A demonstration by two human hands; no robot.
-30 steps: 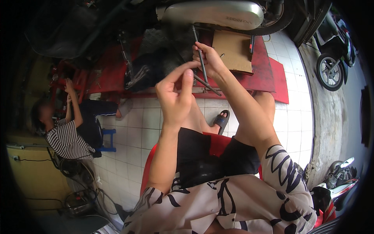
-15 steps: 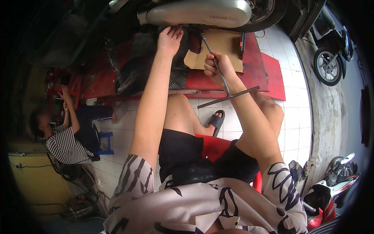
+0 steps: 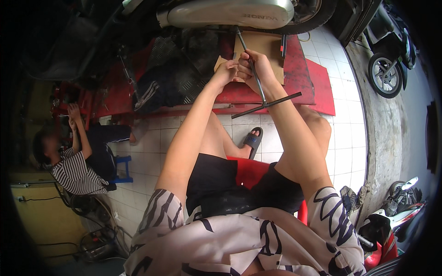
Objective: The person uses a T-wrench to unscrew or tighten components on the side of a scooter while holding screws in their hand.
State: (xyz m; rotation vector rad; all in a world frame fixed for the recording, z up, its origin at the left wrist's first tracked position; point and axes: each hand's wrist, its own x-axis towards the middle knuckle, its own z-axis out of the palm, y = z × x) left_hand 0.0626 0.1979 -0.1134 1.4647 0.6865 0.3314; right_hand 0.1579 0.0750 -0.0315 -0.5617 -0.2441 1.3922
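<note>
My right hand [image 3: 254, 69] is closed around the shaft of a T-handle wrench [image 3: 260, 92]. Its crossbar lies toward me, over my right forearm, while the far tip reaches the lower edge of a silver rounded cover [image 3: 225, 14] on a motorbike. My left hand [image 3: 224, 73] is beside the right one, fingertips drawn together and meeting the right hand's fingers. Whatever might be between those fingertips is too small or hidden to make out. Beneath both hands is a flattened piece of cardboard [image 3: 271, 57] on a red lift platform [image 3: 301, 83].
Dark cloth [image 3: 156, 94] lies on the platform's left part. Further left, a person in a striped shirt [image 3: 80, 175] sits on a blue stool [image 3: 123, 169]. A motorbike wheel [image 3: 386, 76] stands at the right, and a red and white motorbike [image 3: 391, 225] at lower right.
My left hand has come away from under the silver cover, back and right to meet my right hand. The wrench stays in my right hand, shifted slightly toward the cover.
</note>
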